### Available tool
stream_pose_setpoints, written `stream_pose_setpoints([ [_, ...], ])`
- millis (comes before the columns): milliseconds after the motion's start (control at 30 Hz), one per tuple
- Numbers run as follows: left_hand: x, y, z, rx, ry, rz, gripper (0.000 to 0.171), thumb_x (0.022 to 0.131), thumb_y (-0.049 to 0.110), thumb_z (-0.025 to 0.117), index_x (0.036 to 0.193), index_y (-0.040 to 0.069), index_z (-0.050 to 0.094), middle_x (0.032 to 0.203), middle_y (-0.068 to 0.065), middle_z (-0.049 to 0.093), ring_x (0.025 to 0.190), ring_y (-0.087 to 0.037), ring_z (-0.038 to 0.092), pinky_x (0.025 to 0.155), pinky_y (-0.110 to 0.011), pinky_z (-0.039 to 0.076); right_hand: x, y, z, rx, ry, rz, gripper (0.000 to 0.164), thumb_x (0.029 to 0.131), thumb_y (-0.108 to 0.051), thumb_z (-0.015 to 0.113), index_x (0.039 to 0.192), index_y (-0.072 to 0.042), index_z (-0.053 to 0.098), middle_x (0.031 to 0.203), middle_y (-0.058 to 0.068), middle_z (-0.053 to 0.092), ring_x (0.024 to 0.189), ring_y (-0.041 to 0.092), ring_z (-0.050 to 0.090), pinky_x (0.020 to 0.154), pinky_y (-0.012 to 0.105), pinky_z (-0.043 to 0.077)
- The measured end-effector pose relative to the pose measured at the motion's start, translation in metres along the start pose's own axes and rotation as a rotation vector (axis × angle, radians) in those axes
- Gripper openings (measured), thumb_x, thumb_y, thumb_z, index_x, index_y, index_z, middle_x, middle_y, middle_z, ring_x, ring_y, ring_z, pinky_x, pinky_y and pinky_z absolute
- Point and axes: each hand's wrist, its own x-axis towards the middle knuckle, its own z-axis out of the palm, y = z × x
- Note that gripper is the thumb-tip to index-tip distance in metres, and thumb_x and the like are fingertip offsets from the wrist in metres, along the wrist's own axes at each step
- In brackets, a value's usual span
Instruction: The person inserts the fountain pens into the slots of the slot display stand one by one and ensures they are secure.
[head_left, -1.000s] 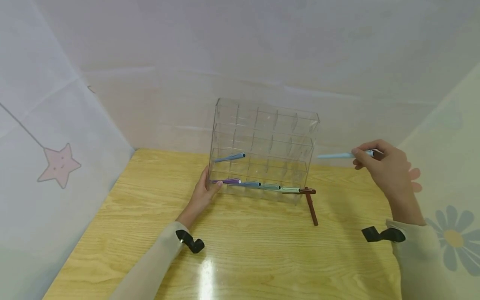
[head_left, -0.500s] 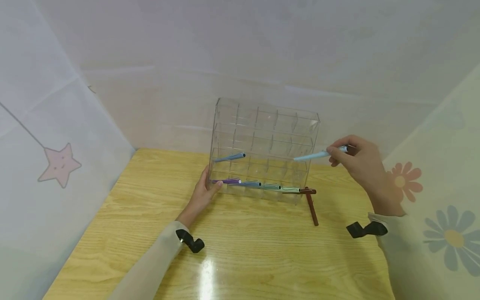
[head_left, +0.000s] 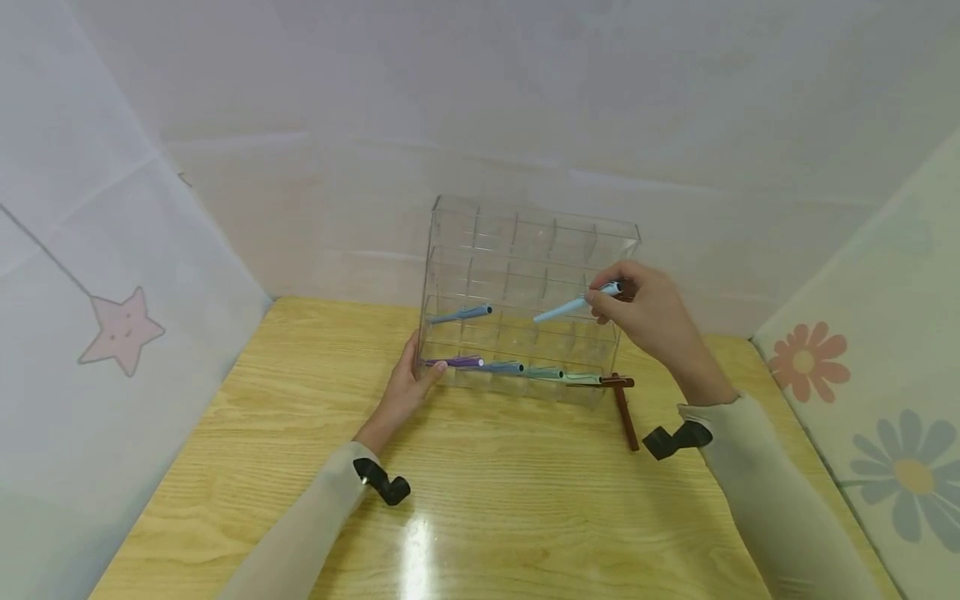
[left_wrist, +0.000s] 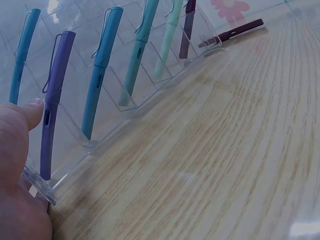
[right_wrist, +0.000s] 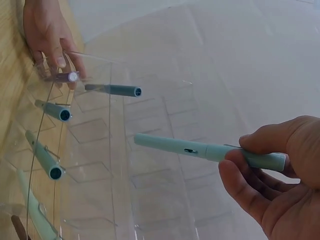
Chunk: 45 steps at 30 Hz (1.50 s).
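A clear acrylic pen rack (head_left: 534,215) with rows of small compartments stands upright at the back of the table. My left hand (head_left: 401,398) holds its lower left side, thumb in front beside a purple pen (left_wrist: 55,105). My right hand (head_left: 651,321) pinches a light blue pen (right_wrist: 175,146) near its cap end, in front of the rack's right half. The pen's free end points left and slightly down, at the height of the second row up. That row's left compartment carries a blue pen (head_left: 461,314).
Along the bottom row stand the purple pen, another blue pen (head_left: 502,367), a green pen (head_left: 545,372), a mint pen (head_left: 582,378) and a dark red pen (head_left: 618,381). One more dark red pen (head_left: 627,421) lies on the wooden table (head_left: 495,500). White cloth walls (head_left: 360,208) surround it.
My right hand has carried the light blue pen leftward from beyond the rack's right side to in front of it, the tip tilting slightly down. The left hand stays in place.
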Motion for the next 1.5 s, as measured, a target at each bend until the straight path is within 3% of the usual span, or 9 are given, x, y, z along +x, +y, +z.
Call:
stream_pose_setpoints([
  [167, 0.000, 0.001, 0.003, 0.003, 0.001, -0.002, 0.087, 0.110, 0.031, 0.062, 0.174, 0.019, 0.004, 0.181, -0.014, 0.005, 0.168, -0.041, 0.008, 0.137, -0.059, 0.014, 0.015, -0.006, 0.015, 0.015, -0.056, 0.008, 0.018, 0.105, -0.018, 0.069, 0.115, -0.004, 0.068, 0.099, 0.018, 0.075, 0.075, 0.010, 0.073, 0.071, 0.025, 0.063],
  [400, 0.004, 0.000, 0.004, 0.009, -0.004, 0.006, 0.088, 0.109, 0.033, 0.063, 0.174, 0.019, 0.005, 0.182, -0.013, 0.004, 0.169, -0.040, 0.007, 0.138, -0.057, 0.013, 0.031, -0.013, 0.043, -0.008, -0.084, -0.001, 0.015, 0.106, -0.015, 0.067, 0.116, -0.005, 0.067, 0.102, 0.017, 0.074, 0.080, 0.019, 0.074, 0.070, 0.028, 0.063],
  [733, -0.001, -0.002, 0.003, 0.001, 0.002, -0.002, 0.089, 0.109, 0.031, 0.063, 0.174, 0.017, 0.002, 0.181, -0.017, 0.003, 0.168, -0.042, 0.007, 0.137, -0.058, 0.013, 0.038, -0.005, 0.080, -0.054, -0.171, -0.010, 0.017, 0.107, -0.015, 0.065, 0.120, -0.005, 0.068, 0.117, 0.012, 0.071, 0.093, 0.025, 0.074, 0.072, 0.032, 0.061],
  [967, 0.000, -0.002, 0.003, -0.007, 0.000, 0.009, 0.087, 0.110, 0.032, 0.061, 0.174, 0.019, 0.004, 0.181, -0.015, 0.004, 0.169, -0.041, 0.006, 0.138, -0.058, 0.012, 0.039, 0.001, 0.094, -0.147, -0.214, -0.056, 0.019, 0.106, -0.011, 0.063, 0.122, -0.002, 0.069, 0.124, 0.016, 0.068, 0.097, 0.025, 0.065, 0.077, 0.035, 0.056],
  [1500, 0.000, -0.003, 0.003, -0.005, -0.002, 0.000, 0.088, 0.110, 0.034, 0.061, 0.174, 0.020, 0.003, 0.182, -0.013, 0.004, 0.169, -0.039, 0.006, 0.138, -0.056, 0.012, 0.046, 0.008, 0.113, -0.172, -0.229, -0.042, 0.018, 0.107, -0.011, 0.062, 0.123, -0.003, 0.066, 0.130, 0.015, 0.067, 0.105, 0.027, 0.072, 0.081, 0.038, 0.063],
])
